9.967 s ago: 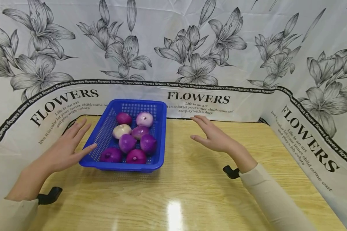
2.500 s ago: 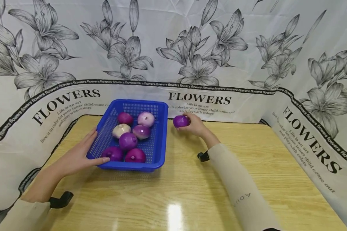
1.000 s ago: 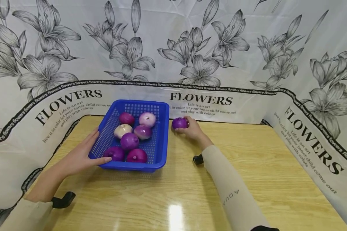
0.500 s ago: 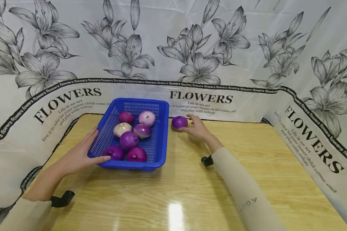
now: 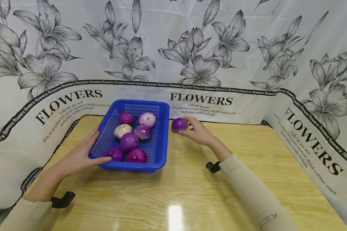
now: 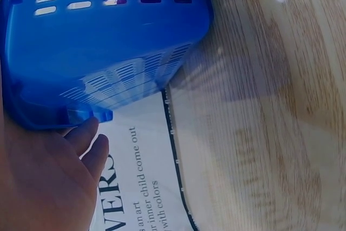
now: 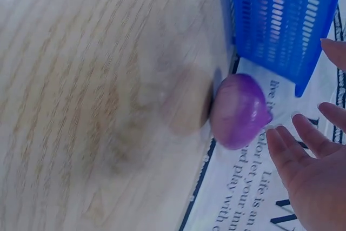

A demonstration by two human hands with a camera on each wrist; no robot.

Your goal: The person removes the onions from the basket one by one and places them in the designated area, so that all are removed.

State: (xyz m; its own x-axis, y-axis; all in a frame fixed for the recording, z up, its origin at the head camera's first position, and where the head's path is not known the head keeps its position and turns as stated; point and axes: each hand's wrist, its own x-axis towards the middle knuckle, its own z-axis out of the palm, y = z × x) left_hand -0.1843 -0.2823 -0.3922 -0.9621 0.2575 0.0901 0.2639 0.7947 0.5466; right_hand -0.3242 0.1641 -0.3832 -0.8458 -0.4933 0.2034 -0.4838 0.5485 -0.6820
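A purple onion (image 5: 179, 124) sits on the table beside the basket, near the back wall. My right hand (image 5: 199, 132) is just to its right, thumb and fingers spread. In the right wrist view a gap shows between the fingertips (image 7: 277, 133) and the onion (image 7: 238, 112). My left hand (image 5: 78, 155) holds the near left corner of the blue plastic basket (image 5: 163, 150), thumb over the rim and fingers along the outer side. Inside the basket lie several onions, among them a white onion (image 5: 122, 131), a pale purple onion (image 5: 147, 119) and a magenta onion (image 5: 137, 156).
The wood-grain table (image 5: 150, 195) meets a flower-printed cloth (image 5: 202, 73) at the back and both sides. A black wrist mount (image 5: 213, 167) hangs under my right forearm, another mount (image 5: 63, 200) under my left.
Since the oldest frame, one purple onion has moved from basket to table in my right hand, whose fingers have now parted from it. My left hand has come onto the basket rim.
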